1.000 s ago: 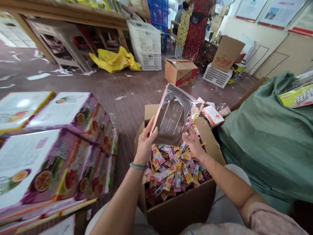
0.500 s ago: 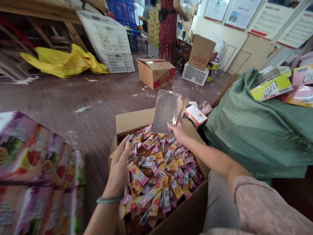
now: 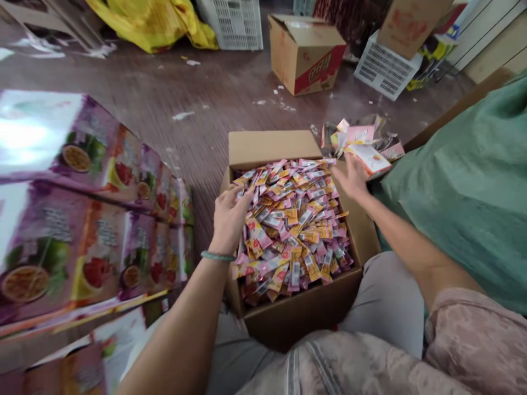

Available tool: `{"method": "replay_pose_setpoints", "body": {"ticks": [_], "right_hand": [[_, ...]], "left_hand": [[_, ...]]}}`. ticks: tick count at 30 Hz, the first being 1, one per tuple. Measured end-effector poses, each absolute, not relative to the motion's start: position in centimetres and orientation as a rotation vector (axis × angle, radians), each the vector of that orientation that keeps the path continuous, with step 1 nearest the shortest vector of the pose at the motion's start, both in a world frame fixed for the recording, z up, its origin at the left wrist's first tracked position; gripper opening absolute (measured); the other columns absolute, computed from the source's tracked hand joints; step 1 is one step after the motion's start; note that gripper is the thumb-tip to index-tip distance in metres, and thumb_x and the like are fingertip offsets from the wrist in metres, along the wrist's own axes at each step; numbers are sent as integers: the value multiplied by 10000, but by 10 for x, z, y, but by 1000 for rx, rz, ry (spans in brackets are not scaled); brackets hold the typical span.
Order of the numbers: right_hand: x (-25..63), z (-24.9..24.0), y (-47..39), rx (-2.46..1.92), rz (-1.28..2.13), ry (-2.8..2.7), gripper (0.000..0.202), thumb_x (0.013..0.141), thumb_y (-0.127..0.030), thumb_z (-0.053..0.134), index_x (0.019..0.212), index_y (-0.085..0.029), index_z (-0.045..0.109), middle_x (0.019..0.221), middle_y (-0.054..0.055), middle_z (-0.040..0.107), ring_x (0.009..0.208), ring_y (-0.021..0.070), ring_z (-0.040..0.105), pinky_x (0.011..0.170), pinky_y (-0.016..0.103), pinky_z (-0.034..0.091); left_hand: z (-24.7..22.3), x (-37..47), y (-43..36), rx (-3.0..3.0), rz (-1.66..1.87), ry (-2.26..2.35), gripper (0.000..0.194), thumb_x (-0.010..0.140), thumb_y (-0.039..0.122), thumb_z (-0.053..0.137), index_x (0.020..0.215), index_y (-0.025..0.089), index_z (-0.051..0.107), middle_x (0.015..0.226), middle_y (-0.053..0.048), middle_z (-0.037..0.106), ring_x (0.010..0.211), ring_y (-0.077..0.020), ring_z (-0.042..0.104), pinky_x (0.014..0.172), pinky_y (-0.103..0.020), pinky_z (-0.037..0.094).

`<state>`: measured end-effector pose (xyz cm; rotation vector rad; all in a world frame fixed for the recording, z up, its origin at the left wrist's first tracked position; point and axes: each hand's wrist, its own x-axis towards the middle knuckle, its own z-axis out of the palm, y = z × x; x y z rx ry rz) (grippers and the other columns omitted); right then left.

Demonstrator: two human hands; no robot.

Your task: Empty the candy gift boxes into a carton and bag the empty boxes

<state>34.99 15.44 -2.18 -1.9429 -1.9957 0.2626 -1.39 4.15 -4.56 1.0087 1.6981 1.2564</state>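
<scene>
An open cardboard box [image 3: 302,323] stands between the person's legs, filled with small pink and orange wrapped sachets [image 3: 294,230]. My left hand [image 3: 231,214] rests at the box's left edge with fingers apart, over the sachets there, and holds nothing. Beyond the right edge my right hand [image 3: 352,178] is spread and empty, near a pile of small opened packets [image 3: 360,134]. A white and orange packet [image 3: 370,159] lies just past its fingertips.
Purple fruit-printed boxes [image 3: 94,219] are stacked at left. A large green sack [image 3: 461,186] bulges at right. Further off are a closed carton [image 3: 307,55], white crates [image 3: 387,66] and yellow sheeting [image 3: 152,22]. Scraps litter the floor.
The clear pack has left my right hand, which has opened and moved right, past the box's edge. The view has tilted down. My left hand stays by the box's left side.
</scene>
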Motion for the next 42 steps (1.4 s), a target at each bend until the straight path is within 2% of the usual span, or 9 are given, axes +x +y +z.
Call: {"method": "replay_pose_setpoints", "body": {"ticks": [4,8,13,20,25,31,34,37,42], "right_hand": [[271,-55,53,-1573,642,-2660,946,846,-821,692,1625,-337,461,1790,90,180,1638,484,-9,1243,798,-3],[245,-75,-16,-1477,916,-2773,1001,732,-774,833,1586,-349,529,1769,96,263,1624,528,9,1216,820,-48],[283,-92,-60,-1583,791,-2961,906,810,-462,895,1609,-297,502,1757,147,279,1618,529,75,1216,823,49],[305,-116,-62,-1718,659,-3224,817,977,-438,710,1693,-336,327,1777,166,202,1637,471,109,1234,778,175],[306,-120,-51,-1751,601,-3280,745,976,-418,677,1663,-308,410,1787,154,170,1642,451,110,1244,735,220],[315,-119,-54,-1820,216,-3203,629,834,-302,672,1463,-310,669,1735,112,328,1609,517,161,1166,815,268],[318,-130,-68,-1652,122,-2920,606,816,-235,513,1393,-202,696,1663,142,432,1610,480,180,1174,806,288],[315,-138,-85,-1590,206,-2555,626,812,-238,429,1394,-105,618,1514,217,562,1519,438,374,1192,707,358],[297,-137,-96,-1631,369,-2188,588,843,-315,432,1368,-85,563,1277,263,652,1226,395,615,1088,591,500]], "left_hand": [[-53,-9,34,1504,709,1870,878,751,648,821,1467,169,651,1522,-244,494,1478,-519,385,1247,-659,283],[-56,0,9,1688,314,1791,1120,749,732,816,1658,215,415,1719,-280,251,1565,-595,201,1220,-763,232],[-75,28,-50,1986,-202,1485,1118,777,721,813,1689,291,331,1787,-236,81,1612,-578,-24,1177,-848,170],[-133,56,-87,2055,-271,1378,910,957,660,620,1707,341,213,1803,-149,63,1625,-523,-102,1181,-870,93],[-145,61,-79,2018,-154,1380,909,919,616,691,1692,368,281,1805,-138,82,1628,-530,-31,1197,-850,112],[-57,57,-78,1987,-99,1412,821,824,513,821,1579,387,522,1809,-119,82,1619,-551,72,1163,-885,182],[-9,6,-92,1957,306,1563,580,924,450,736,1473,297,629,1697,-171,391,1541,-432,387,1180,-716,395],[24,-83,-139,1686,710,2039,279,1008,354,627,1153,150,751,1187,-142,738,1194,-283,666,1089,-443,524],[12,-257,-262,749,815,2852,618,873,541,787,1252,74,645,1450,-162,576,1470,-479,409,1227,-667,299]]}}
